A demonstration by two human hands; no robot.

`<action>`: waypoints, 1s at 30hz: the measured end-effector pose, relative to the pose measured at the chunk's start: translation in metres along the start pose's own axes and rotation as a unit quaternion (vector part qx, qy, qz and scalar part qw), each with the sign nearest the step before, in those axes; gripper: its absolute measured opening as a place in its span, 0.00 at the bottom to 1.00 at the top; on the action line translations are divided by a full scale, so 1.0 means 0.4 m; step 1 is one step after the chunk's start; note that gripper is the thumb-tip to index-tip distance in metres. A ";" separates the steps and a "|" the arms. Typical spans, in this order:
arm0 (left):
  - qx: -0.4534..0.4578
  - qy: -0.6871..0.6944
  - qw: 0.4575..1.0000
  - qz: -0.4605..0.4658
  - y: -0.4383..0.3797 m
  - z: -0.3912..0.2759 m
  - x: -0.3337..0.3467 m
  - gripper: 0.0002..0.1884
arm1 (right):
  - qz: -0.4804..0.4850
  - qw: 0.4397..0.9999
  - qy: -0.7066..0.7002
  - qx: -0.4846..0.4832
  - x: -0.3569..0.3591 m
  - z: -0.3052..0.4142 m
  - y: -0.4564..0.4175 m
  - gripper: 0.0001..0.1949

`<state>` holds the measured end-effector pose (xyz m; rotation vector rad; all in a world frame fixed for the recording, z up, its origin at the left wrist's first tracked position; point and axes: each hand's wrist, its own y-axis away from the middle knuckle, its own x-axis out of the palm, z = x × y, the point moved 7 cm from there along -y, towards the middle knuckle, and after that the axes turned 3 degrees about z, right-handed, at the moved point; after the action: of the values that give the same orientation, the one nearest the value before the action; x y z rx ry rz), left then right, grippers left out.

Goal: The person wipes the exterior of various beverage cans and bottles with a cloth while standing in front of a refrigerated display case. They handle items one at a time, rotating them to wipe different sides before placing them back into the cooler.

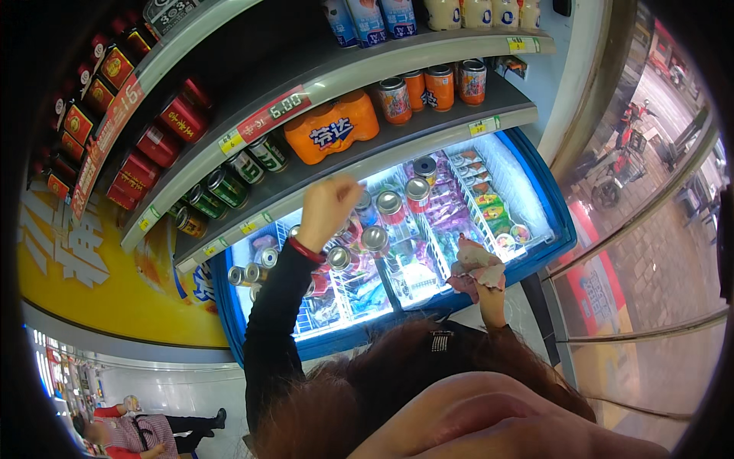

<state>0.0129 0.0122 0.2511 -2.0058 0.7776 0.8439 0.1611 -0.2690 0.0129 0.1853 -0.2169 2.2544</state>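
Note:
My left hand (331, 206), with a red bangle (307, 251) at the wrist, is raised by the front edge of the lower shelf (321, 175). Its fingers are curled, and nothing shows in them. My right hand (488, 290) grips a crumpled pink and white cloth (477, 265) over the front right of a lit chest freezer with a blue rim (565, 229). Several drink cans (375, 238) stand on the freezer's glass top, around and below my left hand. Through the glass show wire baskets with packaged frozen goods (450, 212).
The shelf above holds a shrink-wrapped orange Fanta multipack (332, 127), orange cans (439, 87) and green cans (227, 187). Red cans (183, 117) and cartons (367, 22) stand farther up. A glass door (631, 287) is at right. A person in a striped apron (137, 435) is at lower left.

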 end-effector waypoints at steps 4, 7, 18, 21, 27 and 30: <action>0.106 0.002 0.967 -0.231 -0.199 -0.183 -0.162 0.11 | 0.008 0.997 0.023 0.073 -0.014 -0.002 0.009 0.19; 0.144 -0.130 0.913 -0.358 -0.367 -0.194 -0.236 0.21 | 0.040 0.999 0.002 0.032 0.037 0.030 0.016 0.19; 0.069 -0.073 0.902 -0.419 -0.528 -0.221 -0.204 0.31 | -0.117 0.992 -0.012 0.035 -0.165 -0.003 0.064 0.15; 0.098 -0.002 0.905 -0.415 -0.526 -0.211 -0.203 0.30 | -0.108 0.994 0.023 -0.004 -0.176 0.008 0.068 0.15; 0.302 -0.052 0.841 -0.446 -0.396 -0.268 -0.216 0.27 | -0.084 0.993 -0.067 0.038 -0.127 0.000 0.065 0.12; 0.419 -0.071 0.788 -0.446 -0.287 -0.357 -0.210 0.29 | -0.114 0.992 -0.050 -0.005 -0.153 -0.107 0.036 0.12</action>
<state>0.0909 -0.0349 0.4308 -1.2133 -0.0004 0.0237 0.1862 -0.3144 -0.0429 0.3032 -0.2484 2.0192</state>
